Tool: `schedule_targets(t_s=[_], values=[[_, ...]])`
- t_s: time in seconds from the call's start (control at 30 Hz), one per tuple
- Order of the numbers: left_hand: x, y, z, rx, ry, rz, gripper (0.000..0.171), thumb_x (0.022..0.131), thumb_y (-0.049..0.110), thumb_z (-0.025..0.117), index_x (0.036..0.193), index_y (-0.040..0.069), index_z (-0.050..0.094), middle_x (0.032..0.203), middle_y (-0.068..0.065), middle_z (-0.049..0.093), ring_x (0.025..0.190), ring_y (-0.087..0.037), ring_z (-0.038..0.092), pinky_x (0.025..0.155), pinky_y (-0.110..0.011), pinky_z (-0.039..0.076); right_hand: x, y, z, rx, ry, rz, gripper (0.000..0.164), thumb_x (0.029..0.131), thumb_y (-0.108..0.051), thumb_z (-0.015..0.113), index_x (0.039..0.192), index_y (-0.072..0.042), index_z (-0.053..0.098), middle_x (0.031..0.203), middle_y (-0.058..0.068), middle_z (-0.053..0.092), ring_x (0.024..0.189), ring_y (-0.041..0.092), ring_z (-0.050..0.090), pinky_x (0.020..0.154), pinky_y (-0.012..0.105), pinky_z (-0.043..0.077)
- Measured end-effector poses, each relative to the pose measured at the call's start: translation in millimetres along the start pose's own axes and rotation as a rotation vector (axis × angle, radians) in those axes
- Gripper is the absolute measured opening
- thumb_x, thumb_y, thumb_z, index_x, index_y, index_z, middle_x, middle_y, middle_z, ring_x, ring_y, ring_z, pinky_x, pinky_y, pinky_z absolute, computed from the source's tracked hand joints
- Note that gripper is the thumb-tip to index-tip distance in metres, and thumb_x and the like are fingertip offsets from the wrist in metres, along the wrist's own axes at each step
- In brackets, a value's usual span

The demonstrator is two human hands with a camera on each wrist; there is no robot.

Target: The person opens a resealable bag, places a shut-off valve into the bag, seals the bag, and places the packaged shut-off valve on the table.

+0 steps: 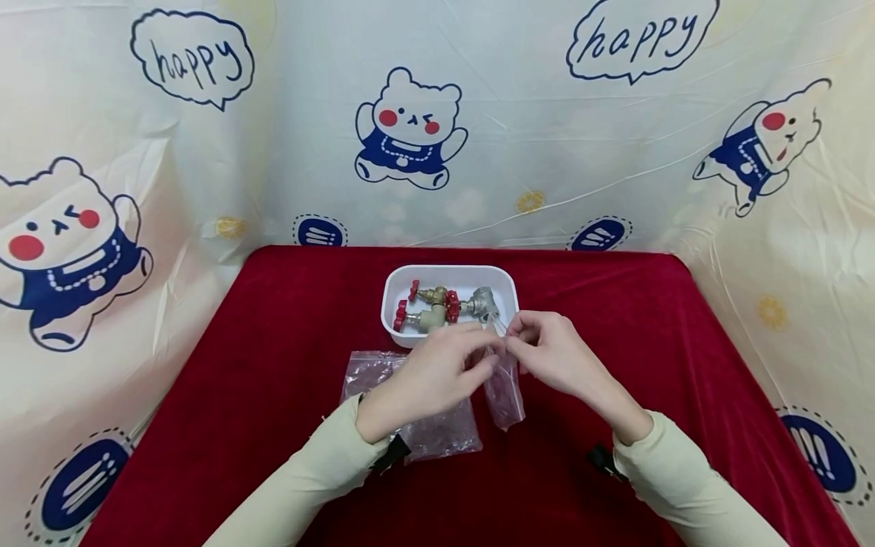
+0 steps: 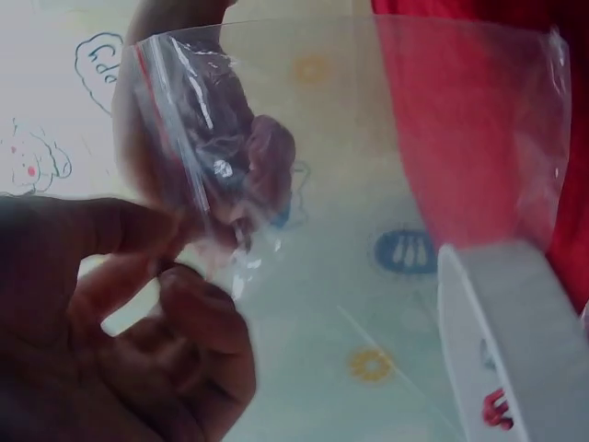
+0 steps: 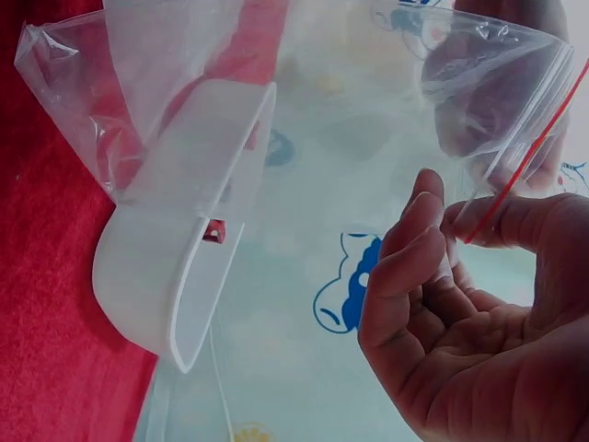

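In front of the white tray, both hands hold a clear zip-lock bag [image 1: 506,399] by its mouth, the body hanging down. My left hand [image 1: 440,370] pinches the edge between thumb and fingers. Opposite it, my right hand [image 1: 557,353] pinches the other side, near the red zip line [image 3: 520,170] that shows in the right wrist view. In the left wrist view the transparent bag [image 2: 350,166] spreads out from the fingertips. I cannot make out anything inside it. Under my left forearm, another clear zip-lock bag [image 1: 444,437] lies flat on the table.
The white plastic tray [image 1: 451,270] holds a brass valve [image 1: 434,295], a grey-green valve [image 1: 432,317] and a silver metal valve [image 1: 484,300], with red handwheels. A red cloth [image 1: 287,319] covers the table. Printed curtains [image 1: 506,144] enclose the back and sides.
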State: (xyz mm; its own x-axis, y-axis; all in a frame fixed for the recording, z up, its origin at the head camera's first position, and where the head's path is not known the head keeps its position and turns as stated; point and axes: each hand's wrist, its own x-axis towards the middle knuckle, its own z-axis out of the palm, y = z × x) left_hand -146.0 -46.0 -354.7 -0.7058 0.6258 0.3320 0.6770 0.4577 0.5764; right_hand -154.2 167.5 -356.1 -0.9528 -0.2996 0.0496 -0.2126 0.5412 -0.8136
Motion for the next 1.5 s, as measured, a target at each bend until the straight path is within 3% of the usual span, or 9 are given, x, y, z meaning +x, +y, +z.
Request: schedule_targets(t_s=[0.17, 0.27, 0.5, 0.63, 0.8, 0.97, 1.1, 1.33, 1.5], values=[[-4.8, 1.9, -1.0, 0.082, -0.102, 0.004, 0.021, 0.102, 0.022, 0.071, 0.122, 0.017, 0.076, 0.1, 0.006, 0.063, 0.077, -0.008, 0.054, 0.062, -0.024, 0.047, -1.0, 0.4, -0.6, 0.015, -0.01, 0.017, 0.009, 0.097, -0.01, 0.064, 0.09, -0.007, 0.069, 0.068, 0.0, 0.067, 0.059, 0.021, 0.062, 0.05, 0.028, 0.045], [-4.0, -0.9, 0.8, 0.074, -0.077, 0.013, 0.019, 0.102, 0.019, 0.072, 0.12, 0.016, 0.076, 0.104, 0.006, 0.067, 0.083, -0.01, 0.059, 0.068, -0.025, 0.05, -2.9, -2.3, -0.3, 0.037, -0.037, 0.024, 0.004, 0.098, -0.01, 0.063, 0.099, -0.007, 0.066, 0.068, 0.002, 0.067, 0.059, 0.023, 0.062, 0.05, 0.027, 0.045], [-1.9, -4.4, 0.6, 0.068, -0.029, 0.008, 0.015, 0.102, 0.014, 0.072, 0.116, 0.015, 0.077, 0.107, 0.004, 0.07, 0.089, -0.01, 0.064, 0.075, -0.028, 0.053, -9.8, -6.4, -0.6, 0.098, -0.111, 0.004, 0.032, 0.095, 0.0, 0.059, 0.124, -0.003, 0.047, 0.073, 0.005, 0.068, 0.063, 0.031, 0.064, 0.058, 0.029, 0.05], [-0.7, -6.0, 0.1, 0.079, -0.021, 0.017, 0.012, 0.102, 0.015, 0.072, 0.113, 0.015, 0.077, 0.105, 0.005, 0.069, 0.086, -0.008, 0.062, 0.075, -0.028, 0.053, -10.5, -7.3, -1.5, 0.11, -0.114, -0.042, 0.027, 0.095, 0.003, 0.058, 0.119, -0.004, 0.047, 0.074, 0.007, 0.067, 0.064, 0.03, 0.063, 0.059, 0.03, 0.052], [-1.1, -6.6, -3.2, 0.077, -0.01, 0.012, 0.011, 0.102, 0.015, 0.072, 0.112, 0.014, 0.076, 0.101, 0.006, 0.066, 0.082, -0.011, 0.061, 0.073, -0.028, 0.051, -11.6, -6.2, -4.1, 0.047, -0.125, -0.091, 0.02, 0.099, 0.002, 0.056, 0.109, -0.008, 0.069, 0.083, 0.003, 0.069, 0.067, 0.02, 0.062, 0.061, 0.03, 0.054], [-2.2, -7.5, -4.9, 0.063, -0.011, 0.005, 0.013, 0.102, 0.013, 0.071, 0.114, 0.013, 0.076, 0.102, 0.006, 0.066, 0.083, -0.011, 0.06, 0.075, -0.028, 0.051, -15.8, -1.8, -6.9, 0.017, -0.158, -0.095, 0.027, 0.106, -0.002, 0.052, 0.116, -0.007, 0.076, 0.093, 0.001, 0.069, 0.08, 0.021, 0.063, 0.071, 0.03, 0.055], [-1.0, -7.0, -5.1, 0.062, -0.006, 0.012, 0.011, 0.102, 0.013, 0.07, 0.112, 0.013, 0.075, 0.102, 0.005, 0.067, 0.084, -0.012, 0.059, 0.075, -0.029, 0.051, -19.7, 1.6, -9.6, -0.01, -0.182, -0.131, 0.036, 0.102, 0.002, 0.047, 0.123, -0.009, 0.073, 0.094, 0.0, 0.066, 0.08, 0.022, 0.059, 0.07, 0.03, 0.051], [1.6, -6.7, -7.6, 0.065, -0.003, 0.014, 0.01, 0.102, 0.013, 0.07, 0.11, 0.013, 0.075, 0.101, 0.004, 0.066, 0.084, -0.017, 0.062, 0.075, -0.03, 0.051, -24.0, 3.2, -12.0, -0.058, -0.139, -0.197, 0.024, 0.102, -0.008, 0.066, 0.12, -0.02, 0.075, 0.1, -0.009, 0.071, 0.08, 0.015, 0.062, 0.062, 0.03, 0.054], [0.6, -7.2, -7.7, 0.054, -0.011, 0.0, 0.009, 0.102, 0.013, 0.069, 0.11, 0.013, 0.075, 0.099, 0.005, 0.065, 0.082, -0.018, 0.06, 0.074, -0.03, 0.05, -24.9, 10.1, -13.1, -0.042, -0.123, -0.209, 0.019, 0.102, -0.009, 0.07, 0.112, -0.023, 0.076, 0.1, -0.009, 0.072, 0.083, 0.015, 0.064, 0.066, 0.031, 0.056]])
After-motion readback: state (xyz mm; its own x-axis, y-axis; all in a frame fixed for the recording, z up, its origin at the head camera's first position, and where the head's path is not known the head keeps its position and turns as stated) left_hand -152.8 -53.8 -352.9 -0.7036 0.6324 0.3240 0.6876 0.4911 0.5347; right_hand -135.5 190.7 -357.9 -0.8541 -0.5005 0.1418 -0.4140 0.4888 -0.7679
